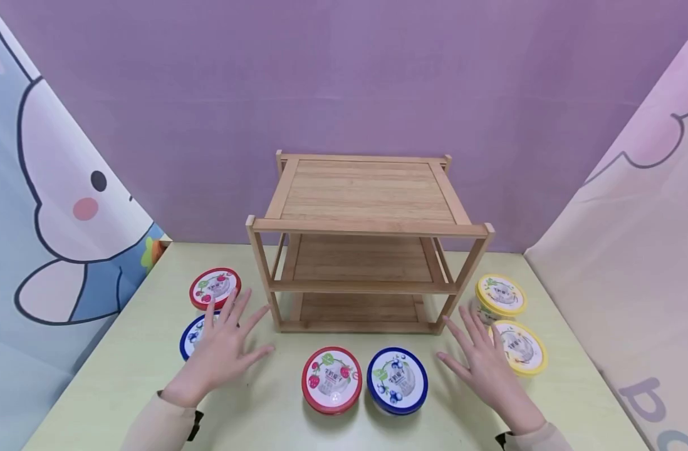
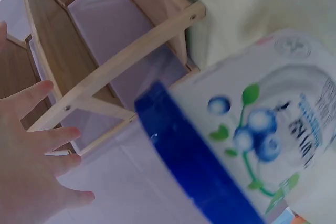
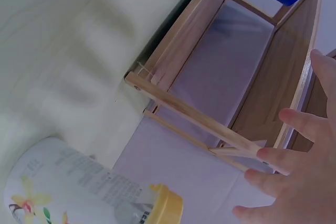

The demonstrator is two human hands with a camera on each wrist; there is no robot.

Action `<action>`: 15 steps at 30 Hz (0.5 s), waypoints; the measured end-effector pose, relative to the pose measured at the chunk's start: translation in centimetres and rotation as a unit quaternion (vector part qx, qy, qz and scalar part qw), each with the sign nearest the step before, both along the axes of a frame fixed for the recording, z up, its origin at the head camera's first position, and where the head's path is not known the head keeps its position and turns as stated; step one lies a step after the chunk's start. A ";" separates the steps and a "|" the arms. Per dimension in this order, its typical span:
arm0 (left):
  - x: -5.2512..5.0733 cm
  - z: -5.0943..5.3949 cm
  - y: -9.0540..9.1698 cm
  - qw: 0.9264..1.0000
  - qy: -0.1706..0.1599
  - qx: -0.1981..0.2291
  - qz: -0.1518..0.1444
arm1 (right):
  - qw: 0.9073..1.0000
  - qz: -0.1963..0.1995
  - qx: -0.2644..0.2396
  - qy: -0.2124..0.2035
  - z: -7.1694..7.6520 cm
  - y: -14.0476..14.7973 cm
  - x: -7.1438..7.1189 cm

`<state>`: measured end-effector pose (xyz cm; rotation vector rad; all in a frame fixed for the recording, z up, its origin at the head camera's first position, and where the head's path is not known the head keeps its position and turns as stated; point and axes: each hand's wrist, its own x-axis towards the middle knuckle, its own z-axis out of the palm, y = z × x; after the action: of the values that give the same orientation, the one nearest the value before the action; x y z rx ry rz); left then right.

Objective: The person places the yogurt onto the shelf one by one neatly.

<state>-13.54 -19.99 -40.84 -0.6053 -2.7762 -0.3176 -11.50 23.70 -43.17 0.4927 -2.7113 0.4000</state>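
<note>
My left hand (image 1: 220, 354) is spread above the table on the left, fingers straight and nothing in its grip. It partly covers a blue-lidded tub (image 1: 192, 335) printed with blueberries, and a red-lidded tub (image 1: 214, 287) lies just past its fingertips. On the other side my right hand (image 1: 489, 363) is likewise spread, holding nothing. Beside it stand two yellow-lidded tubs, a nearer one (image 1: 524, 346) and a farther one (image 1: 500, 293). Between the hands sit another red-lidded tub (image 1: 331, 381) and another blue-lidded tub (image 1: 397, 381), side by side.
A wooden three-tier rack (image 1: 372, 194) stands behind the middle tubs, with no tubs on its shelves. Its front legs are close to the fingertips of both hands. A purple cloth backdrop (image 1: 366, 81) rises behind it, and printed cloths flank the pale table (image 1: 276, 413).
</note>
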 end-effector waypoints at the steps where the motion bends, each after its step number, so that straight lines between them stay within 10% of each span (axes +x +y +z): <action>1: -0.1 0.2 -0.1 1.000 -0.006 0.006 0.001 | 1.000 0.002 -0.001 -0.001 0.0 -0.1 0.0; 7: -0.5 1.7 -0.3 0.998 -0.023 0.063 0.006 | 1.000 0.019 -0.004 0.014 0.0 -0.5 0.3; 15: -1.6 3.0 -0.6 0.993 0.032 0.112 0.017 | 0.998 0.040 -0.005 0.043 -0.2 -1.1 0.4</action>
<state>-15.16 -20.59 -37.84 -0.5030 -2.6379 -0.5817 -11.11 22.65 -43.40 0.6031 -2.6113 0.4033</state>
